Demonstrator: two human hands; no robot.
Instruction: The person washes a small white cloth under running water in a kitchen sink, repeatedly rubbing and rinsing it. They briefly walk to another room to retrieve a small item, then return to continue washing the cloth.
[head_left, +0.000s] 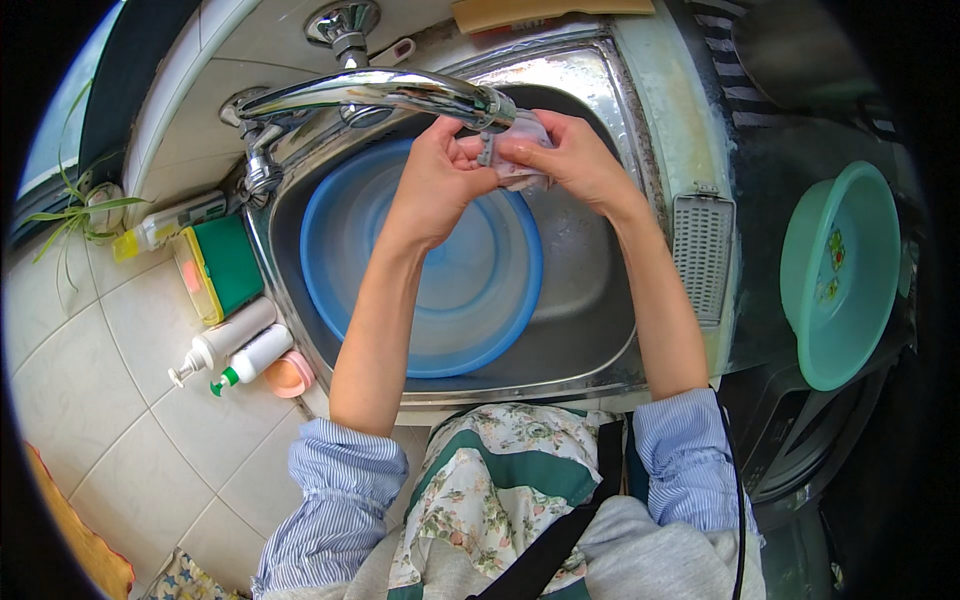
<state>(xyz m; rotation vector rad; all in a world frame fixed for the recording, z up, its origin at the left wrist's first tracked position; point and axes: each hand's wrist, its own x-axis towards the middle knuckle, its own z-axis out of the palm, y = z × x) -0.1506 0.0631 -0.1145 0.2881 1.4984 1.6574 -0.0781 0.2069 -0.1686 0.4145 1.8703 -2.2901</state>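
Note:
Both hands meet under the end of the chrome faucet spout (405, 88), over the steel sink (581, 262). Between them is a small, pale pink and white wet-looking cloth (529, 139) with a grey strip (486, 150) at its left side. My left hand (435, 180) grips it at that strip, and my right hand (577, 154) pinches the opposite side. Fingers hide part of the cloth. Below my left forearm a blue plastic basin (534, 300) sits in the sink, seemingly with water in it.
Left of the sink are a green sponge box (232, 255), pump bottles (232, 334), a pink container (289, 373) and a potted plant (101, 206). A metal grater-like rack (701, 255) lies on the right rim. Farther right, a mint-green basin (862, 262) rests on a dark surface.

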